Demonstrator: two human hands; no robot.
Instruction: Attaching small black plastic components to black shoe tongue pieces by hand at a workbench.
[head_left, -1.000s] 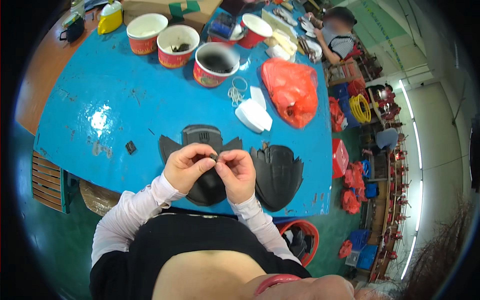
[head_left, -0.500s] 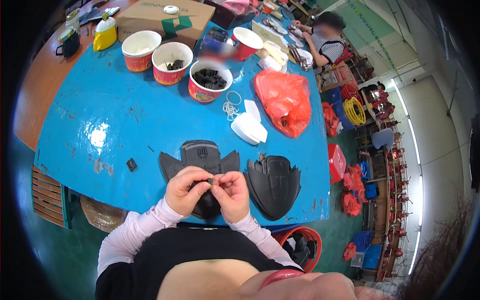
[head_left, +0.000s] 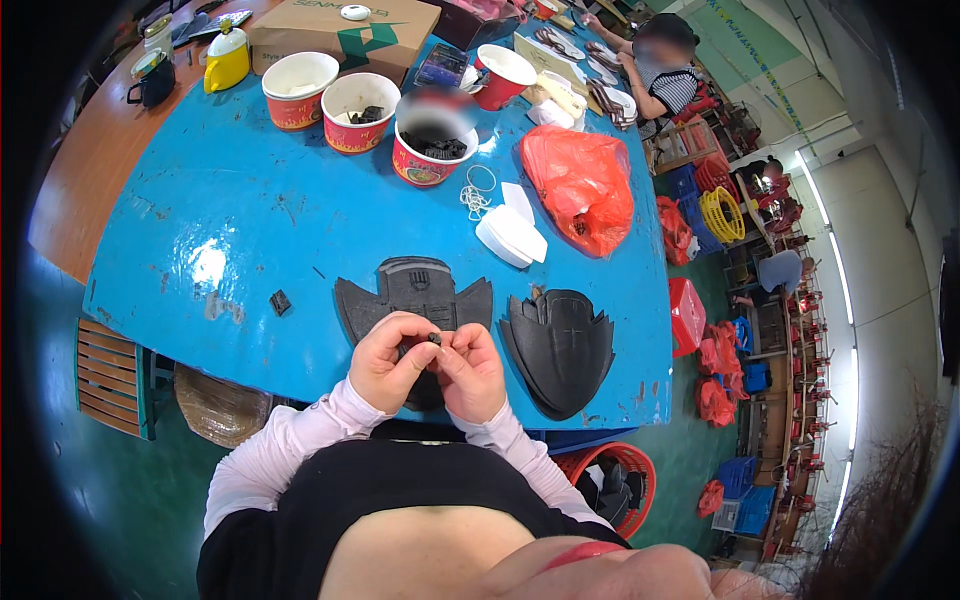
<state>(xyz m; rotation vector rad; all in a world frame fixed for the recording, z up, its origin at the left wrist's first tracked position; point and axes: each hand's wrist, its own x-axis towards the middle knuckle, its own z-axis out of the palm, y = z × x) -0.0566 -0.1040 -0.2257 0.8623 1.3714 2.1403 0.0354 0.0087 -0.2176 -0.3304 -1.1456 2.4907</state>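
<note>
My left hand (head_left: 385, 362) and my right hand (head_left: 471, 371) meet at the near edge of the blue table (head_left: 240, 250). Together their fingertips pinch a tiny dark piece (head_left: 434, 339). Under my hands lies a flat black shield-shaped part (head_left: 412, 292) with pointed side wings. A second black shield-shaped part (head_left: 560, 345) lies just right of my right hand, apart from it.
A small black bit (head_left: 280, 302) lies left of my hands. Three red-and-white bowls (head_left: 355, 98) hold dark pieces at the far side, near a cardboard box (head_left: 340, 28) and a yellow kettle (head_left: 227, 58). An orange plastic bag (head_left: 582, 185), white lidded container (head_left: 510, 235) and another person (head_left: 660, 70) are beyond.
My hands have stayed together over the black part, still working the tiny piece. The view has shifted so the table sits lower and nearer.
</note>
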